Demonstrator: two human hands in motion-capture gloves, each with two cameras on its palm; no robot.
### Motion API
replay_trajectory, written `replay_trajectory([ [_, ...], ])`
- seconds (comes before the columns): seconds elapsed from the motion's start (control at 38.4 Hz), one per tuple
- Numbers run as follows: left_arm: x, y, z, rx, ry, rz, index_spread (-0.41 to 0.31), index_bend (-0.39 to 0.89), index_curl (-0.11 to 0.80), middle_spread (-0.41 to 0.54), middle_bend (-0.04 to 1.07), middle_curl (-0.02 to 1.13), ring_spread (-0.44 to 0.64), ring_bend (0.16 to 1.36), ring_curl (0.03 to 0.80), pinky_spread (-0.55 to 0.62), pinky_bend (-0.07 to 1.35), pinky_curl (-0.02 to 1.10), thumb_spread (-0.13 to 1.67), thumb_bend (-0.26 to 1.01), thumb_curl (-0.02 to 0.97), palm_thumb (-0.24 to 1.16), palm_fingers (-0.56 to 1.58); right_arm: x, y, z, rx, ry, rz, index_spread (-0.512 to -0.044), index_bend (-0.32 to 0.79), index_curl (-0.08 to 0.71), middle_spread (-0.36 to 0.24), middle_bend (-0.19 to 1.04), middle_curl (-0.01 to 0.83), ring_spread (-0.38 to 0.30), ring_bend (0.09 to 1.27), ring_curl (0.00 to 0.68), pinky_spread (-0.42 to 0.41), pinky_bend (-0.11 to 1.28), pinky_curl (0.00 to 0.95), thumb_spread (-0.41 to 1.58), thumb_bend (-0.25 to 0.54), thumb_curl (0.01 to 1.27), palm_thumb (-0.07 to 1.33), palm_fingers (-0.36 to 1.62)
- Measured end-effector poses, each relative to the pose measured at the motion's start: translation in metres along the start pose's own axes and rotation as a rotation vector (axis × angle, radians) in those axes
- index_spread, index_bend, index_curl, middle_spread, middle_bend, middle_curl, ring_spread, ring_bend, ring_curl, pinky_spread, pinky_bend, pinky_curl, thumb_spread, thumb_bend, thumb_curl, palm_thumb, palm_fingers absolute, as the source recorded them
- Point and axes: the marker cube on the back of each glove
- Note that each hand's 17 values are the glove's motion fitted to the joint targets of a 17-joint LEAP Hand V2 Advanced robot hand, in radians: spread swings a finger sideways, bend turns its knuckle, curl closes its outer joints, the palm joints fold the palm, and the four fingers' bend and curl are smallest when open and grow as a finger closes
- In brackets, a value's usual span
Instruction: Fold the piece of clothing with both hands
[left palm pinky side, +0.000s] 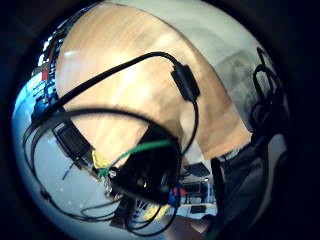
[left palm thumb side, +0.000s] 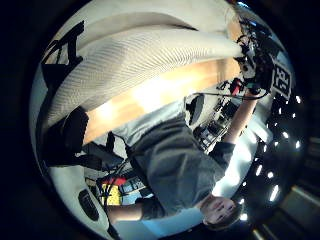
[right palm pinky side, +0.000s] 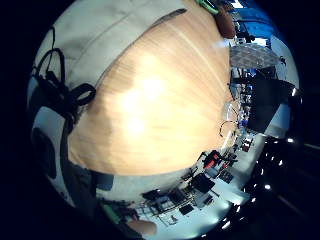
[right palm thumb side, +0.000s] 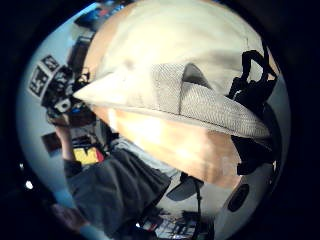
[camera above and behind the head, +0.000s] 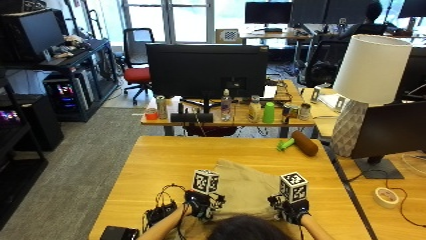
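A beige garment (camera above and behind the head: 243, 185) lies on the wooden table (camera above and behind the head: 166, 165), its near edge lifted off the wood. My left hand (camera above and behind the head: 200, 206) grips that edge at the left and my right hand (camera above and behind the head: 291, 206) grips it at the right, both by the table's near side. In the left thumb side view the ribbed hem (left palm thumb side: 150, 55) stretches from my left fingers (left palm thumb side: 67, 132) across to the other hand (left palm thumb side: 260, 55). In the right thumb side view the same ribbed hem (right palm thumb side: 200, 102) runs from my right fingers (right palm thumb side: 250, 90) towards the other hand (right palm thumb side: 57, 90).
A brown cylinder (camera above and behind the head: 305, 143) and a green thing (camera above and behind the head: 285, 145) lie at the table's far right. A white lamp (camera above and behind the head: 366, 75), a dark monitor (camera above and behind the head: 393, 130) and a tape roll (camera above and behind the head: 385, 196) stand on the desk to the right. A black device (camera above and behind the head: 120, 233) sits at the near left corner.
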Motion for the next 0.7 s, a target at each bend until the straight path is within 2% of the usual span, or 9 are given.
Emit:
replay_trajectory([
  [0.18, 0.017, 0.043, -0.032, -0.078, -0.017, 0.084, -0.311, 0.17, 0.406, -0.311, 0.25, 0.44, -0.37, 0.49, 0.387, -0.52, 0.71, 0.38, 1.14, 0.05, 0.306, 0.81, 1.28, -0.011, 0.027, -0.043, -0.029, -0.045, -0.059, -0.276, 0.18, 0.408, -0.177, 0.21, 0.403, -0.212, 0.61, 0.424, -0.355, 0.59, 0.362, 0.96, 0.012, 0.34, 1.12, 1.32],
  [0.34, 0.017, 0.058, -0.074, -0.058, -0.004, 0.075, -0.3, 0.15, 0.409, -0.314, 0.27, 0.46, -0.37, 0.49, 0.401, -0.51, 0.72, 0.39, 1.17, 0.05, 0.316, 0.83, 1.28, -0.011, 0.032, -0.083, -0.049, -0.016, -0.054, -0.278, 0.18, 0.415, -0.179, 0.22, 0.415, -0.215, 0.6, 0.426, -0.353, 0.58, 0.364, 0.95, -0.008, 0.34, 1.14, 1.32],
  [0.44, 0.006, 0.044, -0.104, 0.018, -0.012, -0.012, -0.294, 0.15, 0.408, -0.313, 0.29, 0.48, -0.36, 0.51, 0.411, -0.5, 0.72, 0.4, 1.15, 0.04, 0.347, 0.85, 1.26, -0.003, 0.014, -0.103, -0.08, 0.004, 0.001, -0.278, 0.18, 0.417, -0.182, 0.22, 0.422, -0.215, 0.6, 0.427, -0.353, 0.58, 0.365, 0.94, -0.014, 0.34, 1.13, 1.32],
  [0.63, -0.028, -0.014, -0.136, 0.091, -0.034, -0.201, -0.285, 0.15, 0.41, -0.313, 0.29, 0.49, -0.36, 0.51, 0.424, -0.49, 0.73, 0.41, 1.1, 0.01, 0.4, 0.88, 1.25, 0.017, -0.047, -0.106, -0.147, -0.012, 0.088, -0.278, 0.16, 0.416, -0.185, 0.23, 0.432, -0.216, 0.6, 0.429, -0.352, 0.59, 0.372, 0.95, -0.014, 0.33, 1.13, 1.31],
  [0.7, -0.025, -0.007, -0.14, 0.065, -0.012, -0.311, -0.283, 0.15, 0.412, -0.314, 0.3, 0.5, -0.35, 0.51, 0.428, -0.48, 0.72, 0.41, 1.08, 0.0, 0.419, 0.88, 1.24, 0.02, -0.067, -0.105, -0.154, -0.024, 0.132, -0.284, 0.16, 0.414, -0.185, 0.24, 0.436, -0.217, 0.6, 0.43, -0.348, 0.59, 0.375, 0.96, -0.012, 0.33, 1.14, 1.31],
])
